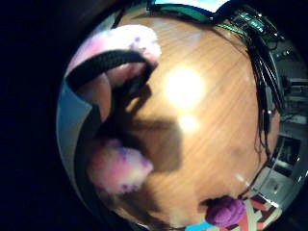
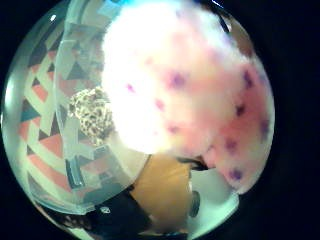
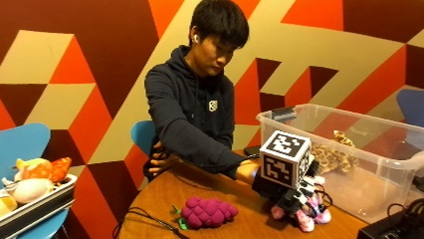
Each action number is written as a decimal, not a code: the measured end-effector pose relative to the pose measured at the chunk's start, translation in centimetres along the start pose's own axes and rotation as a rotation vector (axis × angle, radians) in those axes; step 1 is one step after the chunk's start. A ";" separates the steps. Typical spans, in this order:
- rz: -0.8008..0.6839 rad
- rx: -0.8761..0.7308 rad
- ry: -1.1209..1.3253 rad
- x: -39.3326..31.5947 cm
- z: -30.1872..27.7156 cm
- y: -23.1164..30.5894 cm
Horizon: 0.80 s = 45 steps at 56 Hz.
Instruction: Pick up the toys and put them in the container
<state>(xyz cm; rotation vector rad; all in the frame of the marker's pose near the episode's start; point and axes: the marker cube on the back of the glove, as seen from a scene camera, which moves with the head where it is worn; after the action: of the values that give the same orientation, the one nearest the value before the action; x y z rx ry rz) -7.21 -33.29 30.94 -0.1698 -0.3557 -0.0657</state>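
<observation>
On the table (image 3: 199, 199), just beside the bin (image 3: 371, 164), I see the gloved hand (image 3: 291, 191) low over the wood, fingers curled around one pink plush (image 3: 308, 216). Plush is white-pink with purple spots; it fills the thumb-side palm view (image 2: 190, 90), and two fuzzy ends of it stick out either side of the strap in the little-finger view (image 1: 120, 168). Its lower end looks at or just above the tabletop, can't tell which.

Count: one plush in hand, one purple grape toy (image 3: 209, 211) lying on the table, apart from the hand, also seen in the little-finger view (image 1: 225, 211). One spotted tan plush (image 3: 334, 152) already inside the clear bin, also seen through the wall (image 2: 92, 115).

One bare hand (image 3: 162, 162) rests at the table's far edge. One tray of toys (image 3: 33, 191) sits off to the side on a blue chair.
</observation>
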 end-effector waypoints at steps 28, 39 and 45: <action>-0.002 0.214 0.104 -5.4 -19.7 6.9; -0.154 0.325 -0.001 -14.0 -24.5 7.6; -0.182 0.354 -0.015 -17.9 -23.5 6.2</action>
<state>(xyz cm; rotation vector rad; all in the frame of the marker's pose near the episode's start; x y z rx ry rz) -15.38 -30.78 2.02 0.2127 -0.3913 -0.1794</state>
